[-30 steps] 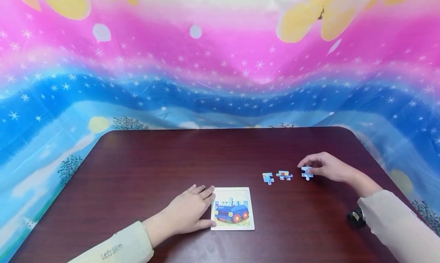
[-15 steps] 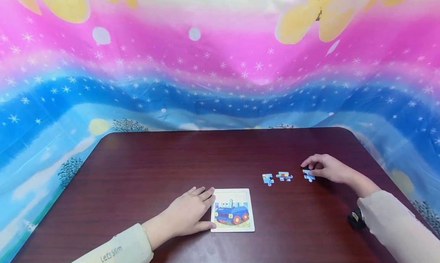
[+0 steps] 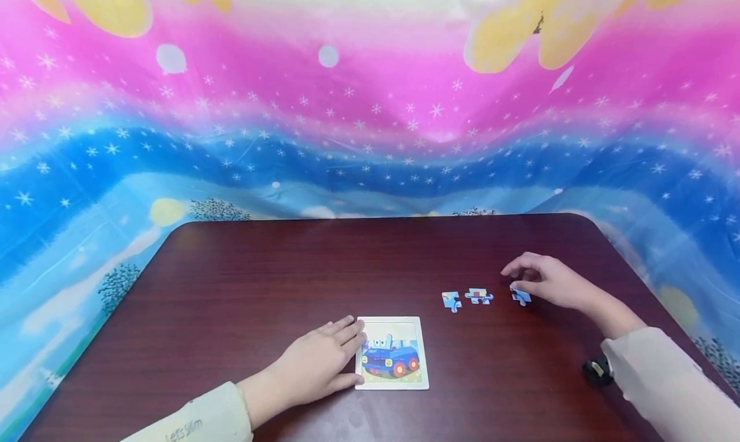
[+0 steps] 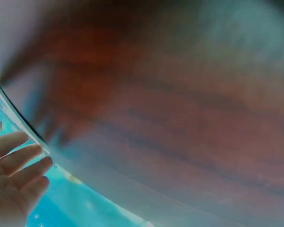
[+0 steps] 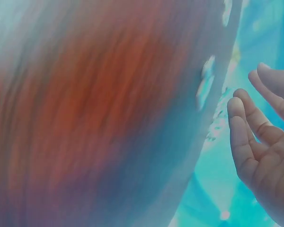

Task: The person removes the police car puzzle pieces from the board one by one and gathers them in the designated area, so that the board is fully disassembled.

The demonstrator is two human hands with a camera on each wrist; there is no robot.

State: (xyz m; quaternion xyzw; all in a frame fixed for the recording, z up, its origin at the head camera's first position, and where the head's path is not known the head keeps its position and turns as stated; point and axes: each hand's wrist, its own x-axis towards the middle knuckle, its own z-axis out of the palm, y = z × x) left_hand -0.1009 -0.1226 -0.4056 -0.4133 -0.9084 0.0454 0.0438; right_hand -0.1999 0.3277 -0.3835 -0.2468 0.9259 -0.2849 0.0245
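Note:
A square puzzle tray (image 3: 424, 365) with a pale rim holds a picture of a blue truck with red wheels. My left hand (image 3: 315, 365) rests on the table along the tray's left edge, its fingertips and thumb touching the rim. To the right, my right hand (image 3: 557, 286) hovers over a light blue jigsaw piece (image 3: 522, 297), which the thumb partly covers. The right wrist view has the fingers of the right hand (image 5: 270, 146) spread apart with nothing between them. Left of that piece lie a red-and-yellow jigsaw piece (image 3: 478, 295) and another blue one (image 3: 451, 300).
Everything stands on a dark brown wooden table (image 3: 289, 268) with rounded far corners. A colourful cloth (image 3: 370, 133) hangs behind and around it. Something black (image 3: 598, 370) sits at the right wrist by the sleeve.
The light blue piece has turned and shifted slightly right on the table. The right fingers have let go of it and lifted apart. The left hand stays by the tray.

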